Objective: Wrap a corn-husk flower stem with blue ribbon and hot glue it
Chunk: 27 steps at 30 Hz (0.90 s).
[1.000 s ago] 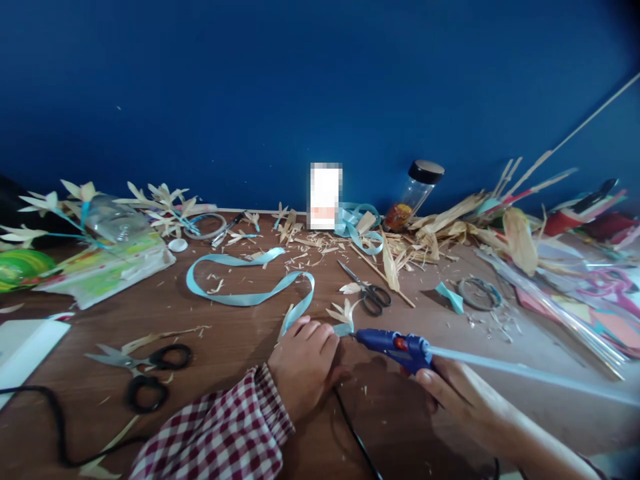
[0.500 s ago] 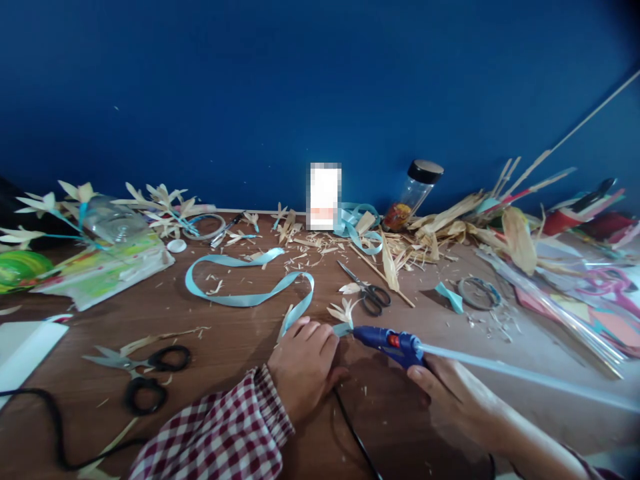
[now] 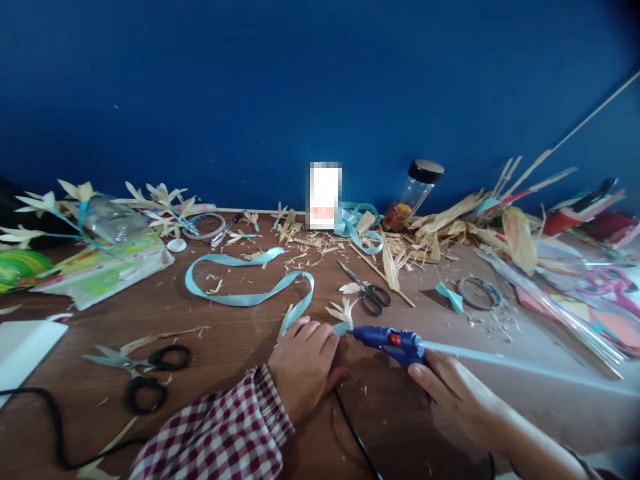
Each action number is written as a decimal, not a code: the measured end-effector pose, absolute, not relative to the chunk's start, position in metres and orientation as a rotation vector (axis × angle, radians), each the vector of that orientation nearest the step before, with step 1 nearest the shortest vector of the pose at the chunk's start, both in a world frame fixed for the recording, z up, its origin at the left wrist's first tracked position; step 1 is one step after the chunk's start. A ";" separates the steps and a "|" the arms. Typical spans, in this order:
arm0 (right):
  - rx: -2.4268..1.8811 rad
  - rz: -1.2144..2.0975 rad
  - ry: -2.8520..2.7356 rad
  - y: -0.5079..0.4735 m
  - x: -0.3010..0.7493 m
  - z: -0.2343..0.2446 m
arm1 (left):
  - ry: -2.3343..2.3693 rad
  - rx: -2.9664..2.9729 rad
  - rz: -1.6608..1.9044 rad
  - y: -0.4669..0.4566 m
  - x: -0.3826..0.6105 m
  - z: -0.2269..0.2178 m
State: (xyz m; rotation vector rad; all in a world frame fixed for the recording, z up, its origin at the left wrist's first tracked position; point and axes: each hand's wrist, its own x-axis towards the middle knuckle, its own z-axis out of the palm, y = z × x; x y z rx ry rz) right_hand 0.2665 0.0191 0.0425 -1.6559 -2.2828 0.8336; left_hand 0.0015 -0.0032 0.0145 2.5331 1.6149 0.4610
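Note:
My right hand (image 3: 445,387) is wrapped round a blue hot glue gun (image 3: 385,338), with a long clear glue stick (image 3: 480,359) sticking out of its back. The gun's nozzle touches or nearly touches the end of a light blue ribbon (image 3: 240,298). That ribbon runs under my left hand (image 3: 305,363), whose curled fingers hold it low over the table. Just beyond the nozzle is a small pale corn-husk flower (image 3: 343,312); whether my left fingers also grip its lower part is hidden. A black cord (image 3: 355,430) passes beneath my left thumb.
Black-handled scissors (image 3: 145,363) lie open at the left, and a smaller pair (image 3: 373,297) beyond the gun. Husk scraps (image 3: 315,247), a leaning jar (image 3: 413,193) and a bright phone-like screen (image 3: 325,195) stand along the blue wall. Finished-looking flowers (image 3: 160,200) sit back left.
The glue gun has shifted very slightly at the ribbon's end, and the flower beside it has moved a touch. My left hand stays in place.

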 end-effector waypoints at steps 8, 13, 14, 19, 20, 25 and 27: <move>-1.612 1.035 -2.278 0.021 0.269 0.052 | 1.576 2.546 0.448 -0.003 -0.001 0.014; -1.602 1.001 -2.306 0.020 0.265 0.050 | 1.588 2.533 0.433 -0.001 0.000 0.015; -1.602 0.974 -2.311 0.020 0.264 0.048 | 1.587 2.534 0.430 -0.001 0.000 0.016; -1.591 0.861 -2.323 0.018 0.264 0.044 | 1.595 2.537 0.430 -0.003 0.001 0.016; -1.603 0.894 -2.322 0.019 0.264 0.046 | 1.596 2.539 0.435 -0.003 0.000 0.016; -1.625 1.012 -2.288 0.024 0.267 0.063 | 1.554 2.541 0.442 -0.002 -0.001 0.017; -1.583 1.049 -2.270 0.025 0.269 0.068 | 1.542 2.531 0.438 -0.001 -0.002 0.019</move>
